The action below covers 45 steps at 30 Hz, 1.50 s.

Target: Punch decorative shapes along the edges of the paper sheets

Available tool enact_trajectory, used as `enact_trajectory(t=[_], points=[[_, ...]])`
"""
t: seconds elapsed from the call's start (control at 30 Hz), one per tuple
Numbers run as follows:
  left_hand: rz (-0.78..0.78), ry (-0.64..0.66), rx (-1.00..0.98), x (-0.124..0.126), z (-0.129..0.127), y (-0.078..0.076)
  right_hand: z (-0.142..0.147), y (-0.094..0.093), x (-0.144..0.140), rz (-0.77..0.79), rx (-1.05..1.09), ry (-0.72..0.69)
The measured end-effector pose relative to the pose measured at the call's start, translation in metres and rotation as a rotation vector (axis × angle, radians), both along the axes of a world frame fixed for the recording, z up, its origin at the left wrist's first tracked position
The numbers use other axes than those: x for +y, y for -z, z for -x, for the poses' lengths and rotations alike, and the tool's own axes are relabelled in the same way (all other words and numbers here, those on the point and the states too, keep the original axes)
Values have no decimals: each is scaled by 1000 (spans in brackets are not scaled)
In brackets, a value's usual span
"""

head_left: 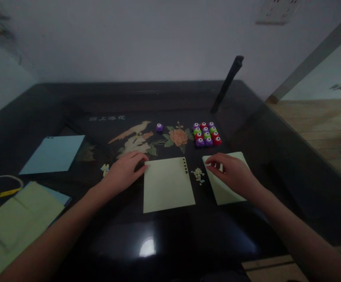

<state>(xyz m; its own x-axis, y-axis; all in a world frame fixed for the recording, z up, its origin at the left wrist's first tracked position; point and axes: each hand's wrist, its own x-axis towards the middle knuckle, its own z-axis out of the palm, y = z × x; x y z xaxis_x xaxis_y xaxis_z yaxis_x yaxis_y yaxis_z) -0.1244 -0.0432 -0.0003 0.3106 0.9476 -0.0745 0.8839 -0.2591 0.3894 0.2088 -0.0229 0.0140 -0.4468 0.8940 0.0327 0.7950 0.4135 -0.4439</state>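
Flat square paper sheets [167, 184] — matte, pale-yellow

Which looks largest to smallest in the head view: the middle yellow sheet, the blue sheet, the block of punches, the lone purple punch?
1. Middle yellow sheet, though it lies nearer the camera.
2. Blue sheet; the order of these two is unsure.
3. Block of punches.
4. Lone purple punch.

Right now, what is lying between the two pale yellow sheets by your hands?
In the head view, a small heap of paper confetti lies on the dark table between the middle sheet and the right sheet.
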Motion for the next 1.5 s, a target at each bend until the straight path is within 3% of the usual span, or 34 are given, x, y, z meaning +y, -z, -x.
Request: enact_trajectory(t=[0.17,0.37,0.83,1.03,1.13,1.27,1.5], points=[[-29,-1,11,2,1,6,28,11,25,29,-52,-148],[10,-40,-6,2,0,11,51,23,48,37,-109,-195],[73,-54,-145,4,-2,21,55,34,49,164,-48,-227],[52,-41,-165,3,-4,17,55,30,47,207,-17,-219],[132,-52,-179,3,-5,12,55,26,47,232,3,-201],[217,-89,-374,6,-2,4,54,19,49,327,95,-179],[390,-233,-799,13,6,-8,49,4,51,677,428,-125]])
